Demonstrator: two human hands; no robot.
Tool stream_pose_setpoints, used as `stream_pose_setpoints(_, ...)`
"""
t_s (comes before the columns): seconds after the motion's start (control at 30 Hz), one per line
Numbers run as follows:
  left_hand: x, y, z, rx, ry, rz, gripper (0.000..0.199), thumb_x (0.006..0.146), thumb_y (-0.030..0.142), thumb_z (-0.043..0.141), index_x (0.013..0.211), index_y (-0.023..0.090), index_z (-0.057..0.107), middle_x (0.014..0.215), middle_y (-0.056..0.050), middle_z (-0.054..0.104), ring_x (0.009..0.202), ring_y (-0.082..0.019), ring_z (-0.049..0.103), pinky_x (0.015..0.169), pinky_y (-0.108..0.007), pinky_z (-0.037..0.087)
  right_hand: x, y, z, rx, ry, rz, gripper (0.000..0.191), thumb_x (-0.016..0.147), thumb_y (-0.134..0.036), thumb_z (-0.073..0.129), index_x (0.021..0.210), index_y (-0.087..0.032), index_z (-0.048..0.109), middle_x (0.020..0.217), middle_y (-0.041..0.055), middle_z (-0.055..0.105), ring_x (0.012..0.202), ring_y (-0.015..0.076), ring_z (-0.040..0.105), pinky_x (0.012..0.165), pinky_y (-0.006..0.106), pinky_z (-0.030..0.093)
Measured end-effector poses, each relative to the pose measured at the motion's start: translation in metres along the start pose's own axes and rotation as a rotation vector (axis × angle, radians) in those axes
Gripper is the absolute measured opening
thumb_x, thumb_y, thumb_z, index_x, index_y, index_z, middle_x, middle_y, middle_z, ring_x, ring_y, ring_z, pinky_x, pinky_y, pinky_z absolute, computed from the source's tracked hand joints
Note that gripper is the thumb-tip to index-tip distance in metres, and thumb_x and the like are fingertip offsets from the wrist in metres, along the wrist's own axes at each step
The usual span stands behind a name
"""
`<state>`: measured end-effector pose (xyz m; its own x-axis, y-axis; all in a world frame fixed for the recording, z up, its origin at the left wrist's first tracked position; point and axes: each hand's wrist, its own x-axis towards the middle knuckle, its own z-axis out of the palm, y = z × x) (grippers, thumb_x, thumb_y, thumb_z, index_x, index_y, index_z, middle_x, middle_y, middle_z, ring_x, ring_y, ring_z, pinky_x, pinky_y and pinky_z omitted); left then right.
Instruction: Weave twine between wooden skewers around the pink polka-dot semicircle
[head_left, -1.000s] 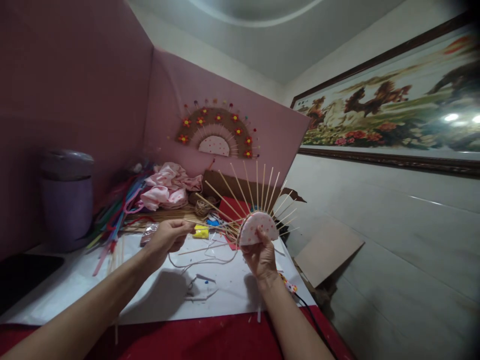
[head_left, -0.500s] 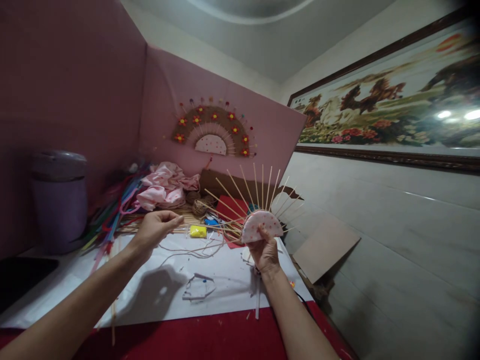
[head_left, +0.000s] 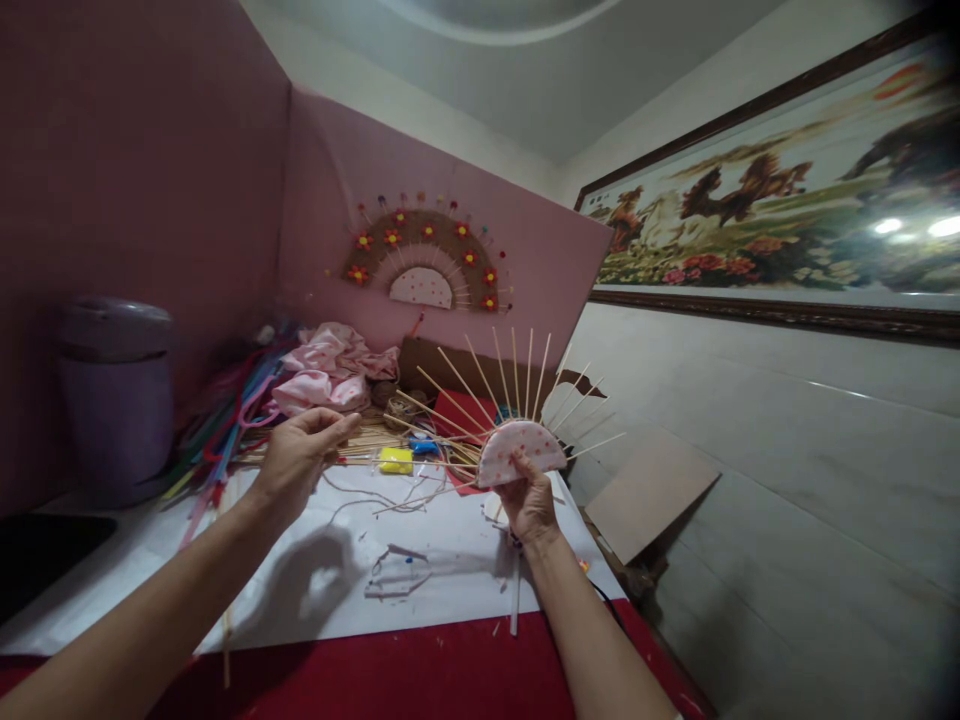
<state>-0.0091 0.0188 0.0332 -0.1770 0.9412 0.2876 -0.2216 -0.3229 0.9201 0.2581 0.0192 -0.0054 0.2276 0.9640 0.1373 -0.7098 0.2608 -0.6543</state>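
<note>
My right hand (head_left: 531, 500) grips a pale half-round piece with red dots (head_left: 517, 452) by its lower middle, thumb on the front. Thin sticks (head_left: 513, 375) fan out from its curved edge. To the left, my left hand (head_left: 304, 455) hovers over the white sheet, thumb and forefinger pinched together; anything between the fingertips is too small to make out. Below it, a twine string (head_left: 367, 495) lies loose on the sheet.
Behind are pink cloth (head_left: 326, 375), a yellow packet (head_left: 396, 461) and a twine ball (head_left: 403, 408). A purple bin (head_left: 116, 410) stands at left. A flowered arch (head_left: 427, 225) hangs on the pink board. Clear strips (head_left: 397, 590) lie on the white sheet (head_left: 300, 610).
The stick fan has turned slightly, its lower left sticks now reaching down over the sheet. My left hand has shifted a little left and up.
</note>
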Motion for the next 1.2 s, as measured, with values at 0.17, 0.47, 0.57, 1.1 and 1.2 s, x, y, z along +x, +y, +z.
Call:
stream_pose_setpoints(0.17, 0.001, 0.003, -0.004, -0.295, -0.165, -0.274, 0.012, 0.060, 0.017, 0.063, 0.063, 0.014, 0.052, 0.069, 0.000, 0.060, 0.049, -0.005, 0.051, 0.035, -0.012, 0.032, -0.001, 0.001, -0.003, 0.017, -0.032, 0.058, 0.026, 0.063, -0.014, 0.067, 0.088, -0.019, 0.062, 0.075, -0.0014, 0.070, 0.066, 0.0152, 0.064, 0.056, 0.028, 0.053)
stream_pose_setpoints(0.47, -0.005, -0.008, 0.002, 0.435, -0.353, 0.197, 0.023, 0.065, 0.032, 0.063, 0.083, 0.018, 0.067, 0.056, 0.002, 0.055, 0.046, -0.009, 0.043, 0.042, -0.020, 0.028, -0.006, -0.001, 0.001, 0.021, -0.078, 0.134, 0.024, 0.064, -0.016, 0.066, 0.087, -0.019, 0.063, 0.080, 0.0005, 0.070, 0.071, 0.0157, 0.065, 0.060, 0.029, 0.053)
stream_pose_setpoints(0.57, -0.010, -0.011, 0.005, 0.785, -0.356, 0.414, 0.021, 0.066, 0.038, 0.062, 0.078, 0.023, 0.071, 0.060, 0.000, 0.058, 0.052, -0.012, 0.047, 0.048, -0.022, 0.030, -0.008, -0.001, 0.002, 0.024, -0.104, 0.149, 0.027, 0.064, -0.016, 0.065, 0.091, -0.017, 0.062, 0.083, 0.0028, 0.070, 0.076, 0.0167, 0.064, 0.063, 0.029, 0.053)
stream_pose_setpoints(1.1, -0.007, 0.002, 0.003, 0.316, -0.375, -0.022, 0.021, 0.063, 0.034, 0.063, 0.057, 0.015, 0.057, 0.043, 0.005, 0.045, 0.037, -0.005, 0.029, 0.036, -0.017, 0.017, -0.005, 0.001, -0.003, -0.022, -0.093, 0.155, 0.022, 0.064, -0.015, 0.065, 0.086, -0.017, 0.062, 0.077, 0.0013, 0.070, 0.070, 0.0169, 0.065, 0.059, 0.030, 0.053)
stream_pose_setpoints(1.2, -0.003, 0.004, -0.003, 0.212, -0.370, -0.144, 0.028, 0.065, 0.041, 0.063, 0.056, 0.016, 0.053, 0.040, 0.008, 0.034, 0.034, -0.003, 0.020, 0.035, -0.018, 0.010, -0.002, 0.003, -0.006, -0.043, -0.109, 0.140, 0.022, 0.063, -0.015, 0.066, 0.085, -0.017, 0.061, 0.078, 0.0010, 0.070, 0.068, 0.0168, 0.064, 0.055, 0.029, 0.052)
